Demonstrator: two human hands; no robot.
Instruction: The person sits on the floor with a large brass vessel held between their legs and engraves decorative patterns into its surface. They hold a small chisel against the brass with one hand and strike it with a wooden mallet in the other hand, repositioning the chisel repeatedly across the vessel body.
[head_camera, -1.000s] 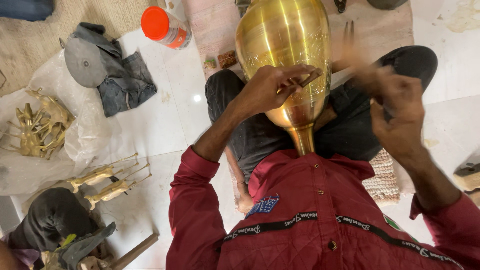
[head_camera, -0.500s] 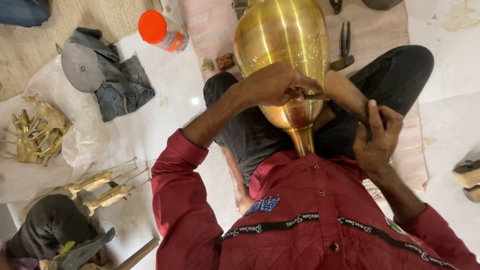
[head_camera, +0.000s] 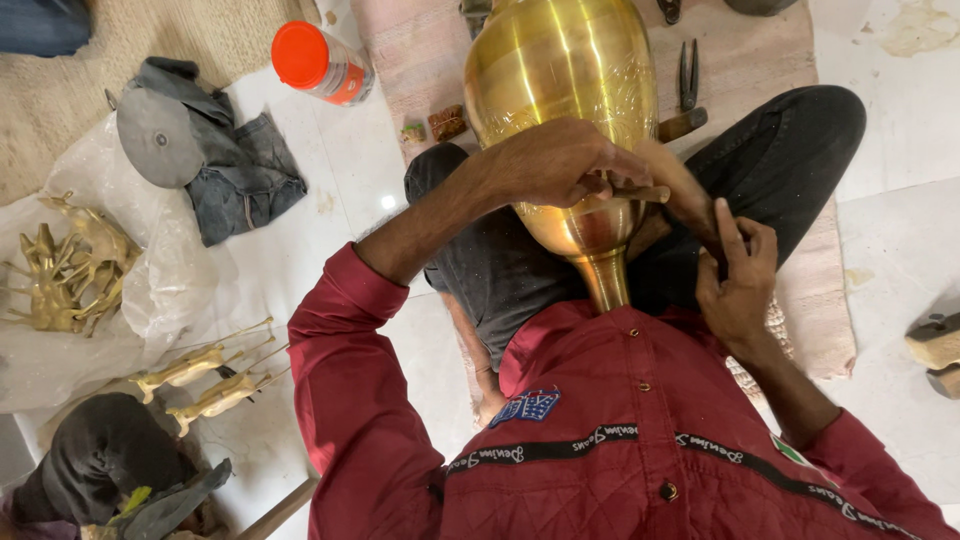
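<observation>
- Vase (head_camera: 560, 80): brass, polished, lying in the person's lap with its narrow neck pointing toward the chest and its wide body pointing away over the crossed legs.
- Left hand (head_camera: 555, 160) is closing around a small dark tool (head_camera: 630, 190), pressing its tip against the lower curve of the vase just above the neck.
- Right hand (head_camera: 740, 275) is resting beside the neck, fingers loosely curled and partly spread; whether it is gripping anything cannot be told.
- Judgement: the tool work is calling for a steady vase; bracing the neck against the body and keeping the right hand as a stop should be preventing roll. Light, even pressure should be avoiding scratches on the finish.
- Mat (head_camera: 740, 60) is lying under the legs; pliers (head_camera: 688, 75) are lying on it just beyond the vase.
- Bottle (head_camera: 322, 62) with an orange cap is lying on the floor to the left, near a grey cloth (head_camera: 215, 160).
- Brass figures (head_camera: 60, 265) are sitting on clear plastic sheeting farther left, well apart from the vase.
</observation>
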